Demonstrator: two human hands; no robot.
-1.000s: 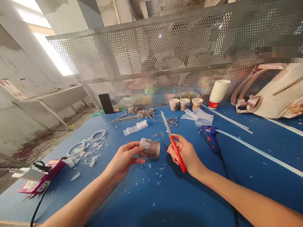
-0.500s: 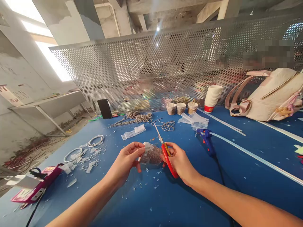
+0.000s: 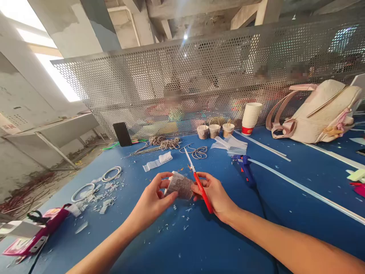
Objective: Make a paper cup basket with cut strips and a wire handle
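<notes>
The left hand [image 3: 152, 199] curls around a small wrapped cup [image 3: 179, 186], thumb on the near side and fingertips on its far edge — a closed, light pinch that keeps the cup on its side above the blue table [image 3: 199, 243]. The right hand [image 3: 215, 194] touches the cup's other end with its fingertips while the same hand grips red-handled scissors [image 3: 198, 180]; the handles lie in the palm and the blades point up and away from the hands, looking closed or nearly so. Both hands meet at the cup, which sits between them, just in front of the person.

Scraps [image 3: 176, 222] of white trimmings lie on the table under and near the hands. Beyond the right hand, a blue glue gun [image 3: 242, 165] rests on the table, near a fan of clear strips [image 3: 230, 144]. Further off stand three small cups [image 3: 215, 130] and a stack of paper cups [image 3: 251, 118]. To the left of the left hand lie white rings [image 3: 111, 174] amid more cuttings, and further left a pink tool [image 3: 37, 234]. A phone [image 3: 122, 134] leans against the mesh screen [image 3: 171, 76] — well apart from both hands.
</notes>
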